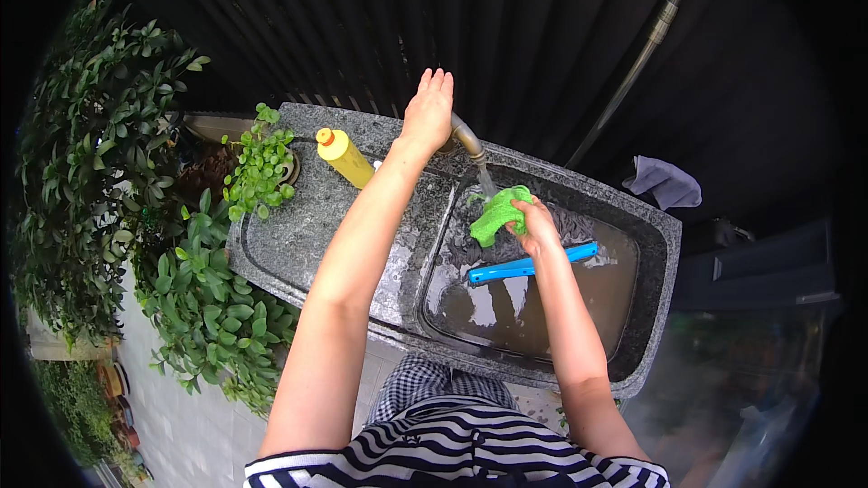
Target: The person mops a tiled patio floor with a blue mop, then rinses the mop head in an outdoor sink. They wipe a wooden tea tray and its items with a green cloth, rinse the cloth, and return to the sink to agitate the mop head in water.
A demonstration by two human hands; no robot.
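Observation:
My right hand [537,224] grips a bright green cloth [500,213] under the water [486,181] running from a metal faucet [468,135]. Just left of the spout, my left hand [428,112] reaches over the faucet's base with its fingers stretched away from me. That hand covers whatever lies beneath it, so I cannot see if it touches a handle. Below the cloth, a blue plastic bar [532,264] lies across the basin of a grey stone sink [651,325]. Dark grey stringy mop strands [573,225] sit behind the bar in murky brown water [536,318].
A yellow bottle with an orange cap [344,157] stands on the sink's left slab [298,230], next to a round-leaved potted plant [261,173]. A grey cloth [663,181] hangs past the back right corner. Dark corrugated panelling [515,34] rises behind; leafy shrubs [217,312] crowd the left.

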